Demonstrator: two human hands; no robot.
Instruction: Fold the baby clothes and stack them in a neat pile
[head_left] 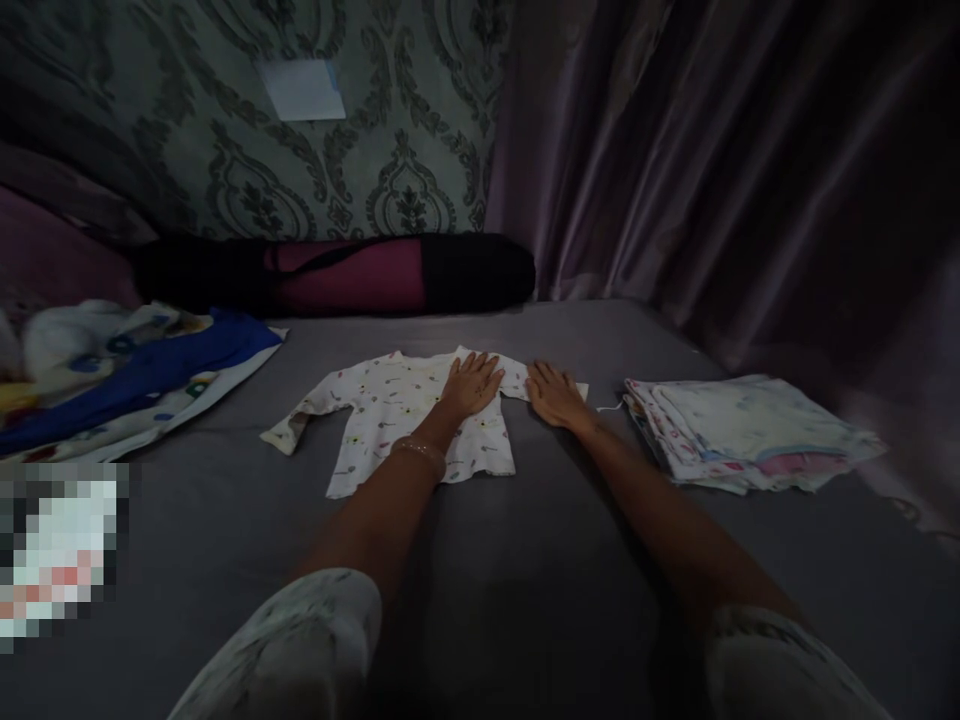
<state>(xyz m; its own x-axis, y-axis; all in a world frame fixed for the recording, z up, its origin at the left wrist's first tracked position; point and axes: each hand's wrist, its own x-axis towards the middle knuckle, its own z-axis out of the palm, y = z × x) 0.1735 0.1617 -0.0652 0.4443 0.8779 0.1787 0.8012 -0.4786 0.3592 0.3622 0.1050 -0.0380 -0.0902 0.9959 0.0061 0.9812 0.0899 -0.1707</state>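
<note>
A small white long-sleeved shirt (382, 405) with a scattered coloured print lies spread on the grey bed sheet (495, 580). My left hand (472, 383) rests flat on its upper right part, near the shoulder, fingers stretched out. On the sleeve at the right, my right hand (556, 394) lies palm down with its fingers extended, covering part of the cuff end. The opposite sleeve reaches out to the left, its cuff bent. Neither hand grips the cloth.
Folded clothes (750, 425) form a stack at the right. At the left lie a blue patterned cloth (217, 345) and a pale plush-looking item (71, 340). A long black and magenta bag (352, 275) lies against the wall. Purple curtains (637, 150) hang at the right.
</note>
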